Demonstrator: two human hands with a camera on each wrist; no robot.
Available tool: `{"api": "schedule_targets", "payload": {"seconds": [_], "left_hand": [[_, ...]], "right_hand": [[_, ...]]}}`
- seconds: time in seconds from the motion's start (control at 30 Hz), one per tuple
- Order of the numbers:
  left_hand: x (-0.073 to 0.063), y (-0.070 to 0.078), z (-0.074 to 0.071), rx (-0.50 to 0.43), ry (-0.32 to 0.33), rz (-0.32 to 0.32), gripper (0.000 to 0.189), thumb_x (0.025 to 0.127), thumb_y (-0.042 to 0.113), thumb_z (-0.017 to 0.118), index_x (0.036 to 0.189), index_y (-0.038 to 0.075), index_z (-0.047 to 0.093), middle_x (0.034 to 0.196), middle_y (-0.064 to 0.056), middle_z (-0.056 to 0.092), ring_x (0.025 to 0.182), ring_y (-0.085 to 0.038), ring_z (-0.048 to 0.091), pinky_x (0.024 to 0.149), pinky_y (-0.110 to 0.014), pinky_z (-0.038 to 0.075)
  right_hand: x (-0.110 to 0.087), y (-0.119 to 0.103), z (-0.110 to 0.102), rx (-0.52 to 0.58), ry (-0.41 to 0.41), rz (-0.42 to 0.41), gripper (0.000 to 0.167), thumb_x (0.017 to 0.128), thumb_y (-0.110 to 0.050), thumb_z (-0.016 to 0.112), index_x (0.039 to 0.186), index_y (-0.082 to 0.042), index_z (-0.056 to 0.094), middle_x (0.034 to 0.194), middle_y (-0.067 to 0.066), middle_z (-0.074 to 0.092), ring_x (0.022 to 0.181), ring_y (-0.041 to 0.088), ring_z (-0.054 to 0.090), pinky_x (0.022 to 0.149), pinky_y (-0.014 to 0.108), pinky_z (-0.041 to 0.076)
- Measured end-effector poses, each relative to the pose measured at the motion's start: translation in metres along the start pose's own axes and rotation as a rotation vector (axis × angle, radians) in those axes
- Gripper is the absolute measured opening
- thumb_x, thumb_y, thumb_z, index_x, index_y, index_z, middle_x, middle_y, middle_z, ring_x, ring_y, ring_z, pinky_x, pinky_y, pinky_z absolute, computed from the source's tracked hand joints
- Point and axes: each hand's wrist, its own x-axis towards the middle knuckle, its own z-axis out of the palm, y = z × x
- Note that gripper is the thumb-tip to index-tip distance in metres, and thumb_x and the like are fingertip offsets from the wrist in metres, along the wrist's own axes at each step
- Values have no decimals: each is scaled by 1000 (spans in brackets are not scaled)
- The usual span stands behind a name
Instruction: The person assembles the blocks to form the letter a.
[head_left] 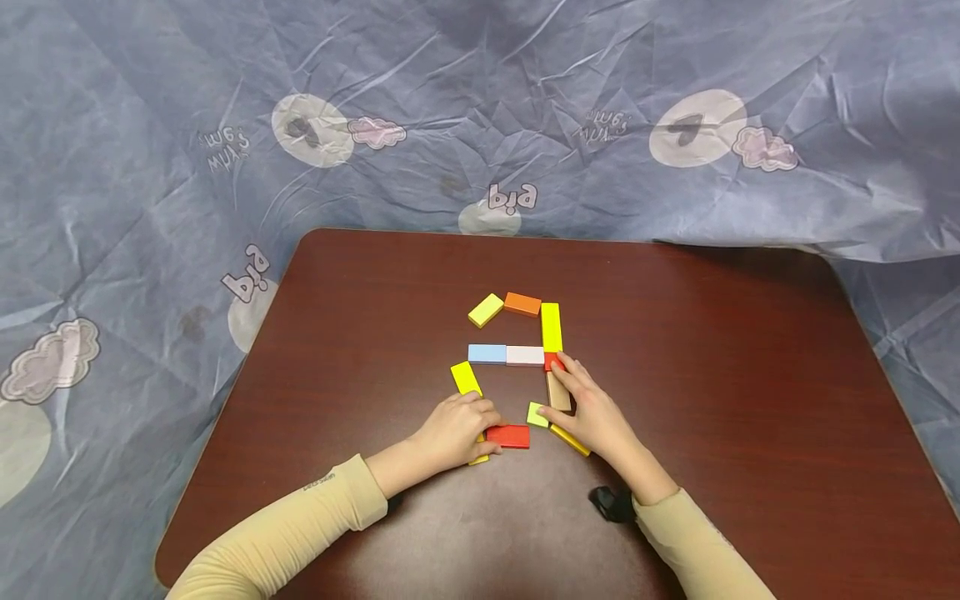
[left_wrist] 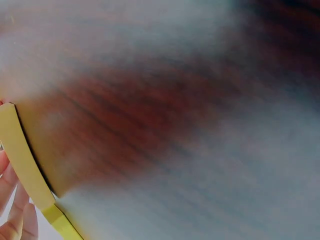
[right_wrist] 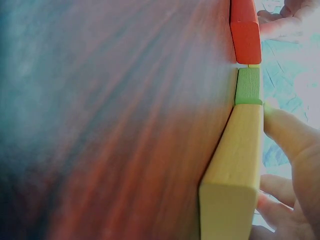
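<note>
Wooden blocks lie in a loose outline on the table. My left hand (head_left: 453, 429) is at the lower left, finger and thumb pinching the left end of a red block (head_left: 512, 437). It covers most of a yellow block (head_left: 478, 459), below another yellow block (head_left: 465, 377). In the left wrist view, curled fingers show behind a yellow block (left_wrist: 22, 155). My right hand (head_left: 596, 417) is spread over the right side. Its thumb touches a small green block (head_left: 535, 415), and its fingertips reach a small red block (head_left: 551, 361) beside a tan block (head_left: 558, 393). A dark yellow block (head_left: 572, 440) lies under the palm side.
Above the hands, a blue block (head_left: 487, 354) and a pale pink block (head_left: 524, 356) lie end to end. Farther back are a light yellow block (head_left: 486, 310), an orange block (head_left: 522, 304) and a bright yellow block (head_left: 551, 327). A patterned grey cloth (head_left: 450, 75) hangs behind the brown table (head_left: 712, 350).
</note>
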Motion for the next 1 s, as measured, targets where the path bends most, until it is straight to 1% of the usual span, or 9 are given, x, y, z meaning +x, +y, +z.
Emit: {"api": "schedule_targets", "payload": {"seconds": [0.17, 0.37, 0.47, 0.67, 0.73, 0.87, 0.93, 1.0], "left_hand": [[2, 2, 0, -10, 2, -5, 31, 81, 43, 79, 102, 22, 75, 97, 9, 70, 89, -13, 58, 85, -31, 50], [9, 8, 0, -14, -3, 5, 32, 82, 44, 78, 102, 20, 75, 98, 7, 70, 90, -13, 57, 82, -31, 51], [10, 9, 0, -20, -6, -3, 33, 82, 44, 78, 103, 19, 75, 98, 7, 70, 90, -13, 58, 81, -30, 51], [10, 10, 2, -36, -1, -17, 33, 82, 44, 78, 104, 20, 75, 97, 7, 70, 90, -13, 59, 81, -30, 51], [10, 10, 2, -45, 1, -19, 35, 82, 45, 77, 106, 20, 75, 98, 7, 70, 90, -13, 59, 82, -30, 52], [8, 5, -2, -102, 0, -35, 37, 86, 44, 73, 114, 19, 74, 103, 6, 70, 96, -15, 61, 87, -32, 52], [7, -1, -7, -145, 5, -39, 32, 89, 38, 72, 115, 19, 73, 105, 6, 71, 98, -15, 61, 89, -33, 52], [4, -11, -11, -194, 21, -19, 24, 91, 27, 71, 113, 19, 74, 105, 6, 71, 98, -15, 61, 89, -32, 51]], "right_hand": [[1, 0, -1, 3, 0, -8, 83, 83, -39, 78, 149, -4, 42, 161, 12, 30, 146, 41, 29, 105, 60, 41], [2, 1, 0, -2, 0, -3, 83, 83, -39, 78, 149, -5, 42, 161, 11, 30, 146, 41, 29, 105, 60, 41], [3, 1, 0, -4, 0, -5, 83, 83, -40, 78, 149, -5, 42, 161, 11, 30, 146, 40, 29, 105, 59, 41], [3, 1, 1, -13, 1, -6, 83, 83, -40, 78, 149, -5, 42, 161, 11, 30, 146, 40, 30, 105, 59, 41], [3, 1, 0, -14, 0, -5, 83, 83, -40, 78, 149, -4, 42, 161, 11, 30, 146, 41, 30, 105, 59, 41], [2, 0, 0, -6, -1, -4, 83, 83, -39, 79, 148, -3, 43, 161, 11, 30, 146, 41, 30, 106, 60, 40], [2, 0, 0, -5, -2, -3, 82, 83, -39, 79, 148, -3, 43, 161, 11, 30, 146, 41, 30, 106, 60, 40], [2, 0, 0, -8, -4, -2, 82, 83, -39, 78, 148, -3, 43, 161, 11, 30, 146, 41, 30, 107, 59, 40]]}}
